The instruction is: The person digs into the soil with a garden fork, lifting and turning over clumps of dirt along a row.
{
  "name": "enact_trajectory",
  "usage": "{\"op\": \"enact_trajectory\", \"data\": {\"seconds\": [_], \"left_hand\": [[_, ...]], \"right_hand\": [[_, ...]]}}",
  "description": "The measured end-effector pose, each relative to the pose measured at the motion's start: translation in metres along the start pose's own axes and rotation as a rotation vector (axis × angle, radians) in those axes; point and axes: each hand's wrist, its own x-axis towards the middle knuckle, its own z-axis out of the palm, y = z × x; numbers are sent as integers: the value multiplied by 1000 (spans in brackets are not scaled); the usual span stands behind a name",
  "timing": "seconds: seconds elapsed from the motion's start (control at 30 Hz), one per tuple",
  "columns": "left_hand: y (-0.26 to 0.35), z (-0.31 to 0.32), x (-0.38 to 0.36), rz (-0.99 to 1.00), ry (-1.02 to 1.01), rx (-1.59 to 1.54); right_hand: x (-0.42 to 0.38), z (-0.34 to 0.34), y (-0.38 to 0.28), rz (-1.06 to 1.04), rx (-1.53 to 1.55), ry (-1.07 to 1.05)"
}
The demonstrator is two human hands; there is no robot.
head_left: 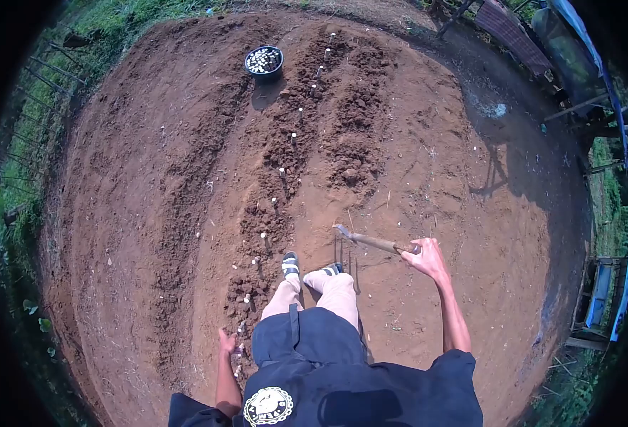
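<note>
My right hand [426, 257] grips the end of a wooden handle of a rake-like tool [371, 242], whose metal tines [345, 250] rest in the soil just right of my feet. My left hand [226, 341] hangs low beside my left leg, close to the furrow, with small pale pieces right next to it; whether it holds one is unclear. A furrow [285, 164] of dark loosened earth runs away from me, with small white cuttings [282, 171] stuck upright along it at intervals.
A black bowl [264, 61] filled with pale pieces sits on the soil at the far end. Another dug row [356, 121] lies to the right. Grass and a wire fence [36, 92] border the left; sheds and benches [541, 50] stand right.
</note>
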Motion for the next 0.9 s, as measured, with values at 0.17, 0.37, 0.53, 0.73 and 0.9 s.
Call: {"op": "enact_trajectory", "data": {"seconds": [0.17, 0.37, 0.53, 0.73, 0.9], "left_hand": [[99, -25, -62, -50, 124, -10], [65, -48, -27, 130, 206, -113], [70, -62, -66, -40, 152, -170], [67, -47, -98, -135, 99, -147], [58, -37, -63, -199, -85, 49]], "right_hand": [[-19, -32, -29, -52, -24, -4], [-14, -36, -57, -75, -197, -26], [45, 22, -51, -134, -216, 44], [88, 155, -13, -223, -191, -62], [82, 150, -8, -151, -178, -94]]}}
